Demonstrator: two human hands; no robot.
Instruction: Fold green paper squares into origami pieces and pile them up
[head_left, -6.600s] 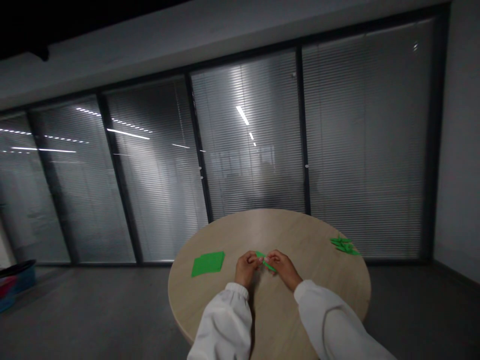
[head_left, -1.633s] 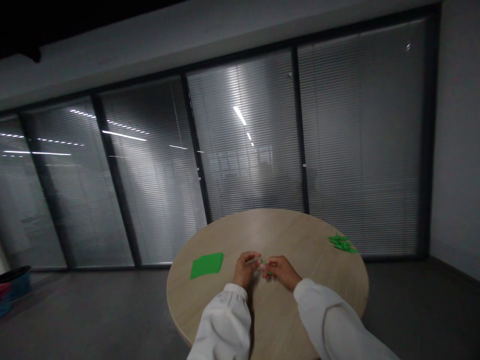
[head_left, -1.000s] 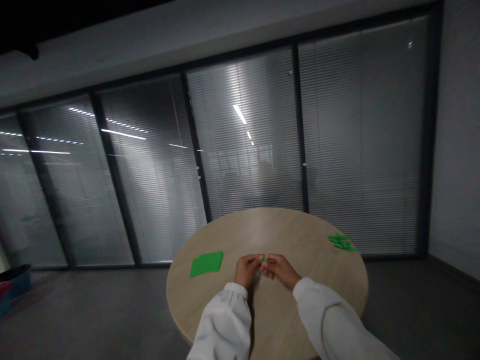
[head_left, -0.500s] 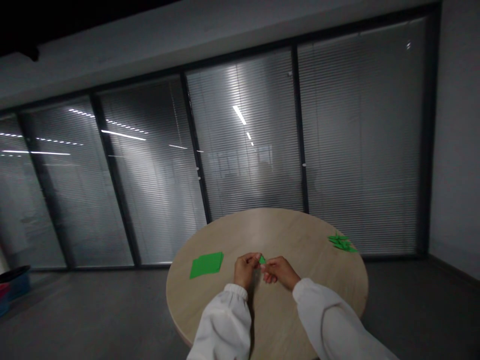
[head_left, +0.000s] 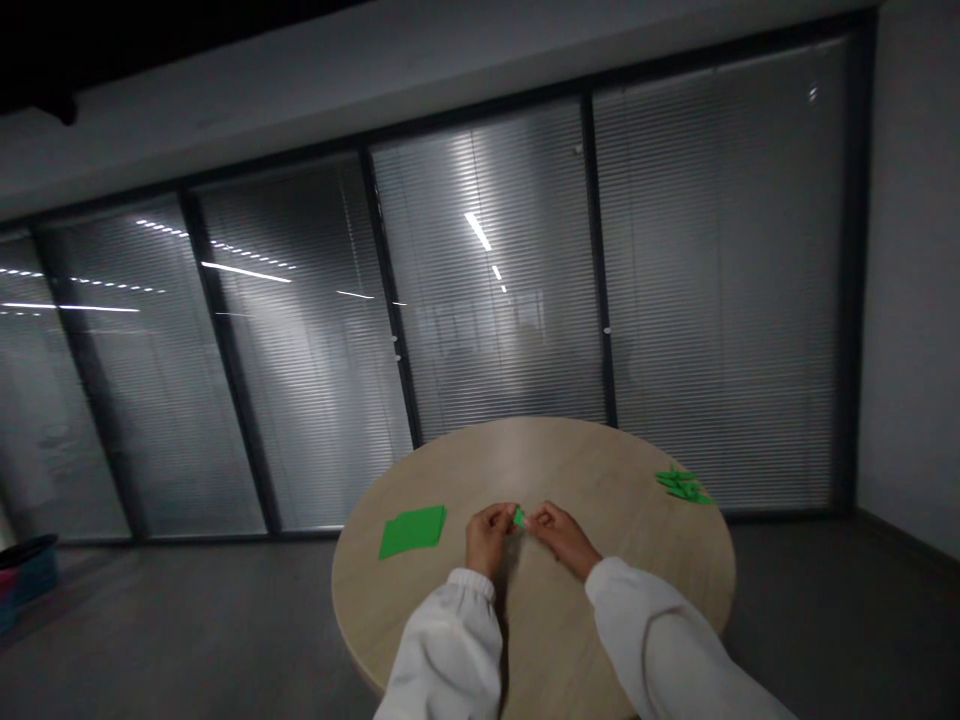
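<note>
A round wood-laminate counter [head_left: 600,450] stands on a grey floor [head_left: 187,620] before glass partitions with slatted blinds [head_left: 487,300]. The left hand [head_left: 489,540] and right hand [head_left: 559,535] pinch a small folded green paper [head_left: 518,517] between their fingers, above the counter. Earlier, this paper formed a longer strip. A green paper stack [head_left: 412,531] lies left of the hands; folded green pieces [head_left: 683,486] lie right, near the rim.

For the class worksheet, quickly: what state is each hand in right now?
Left hand: closed, fingers pinching a small piece of green paper.
Right hand: fingers at the paper's edge; cannot tell whether it is holding it.
</note>
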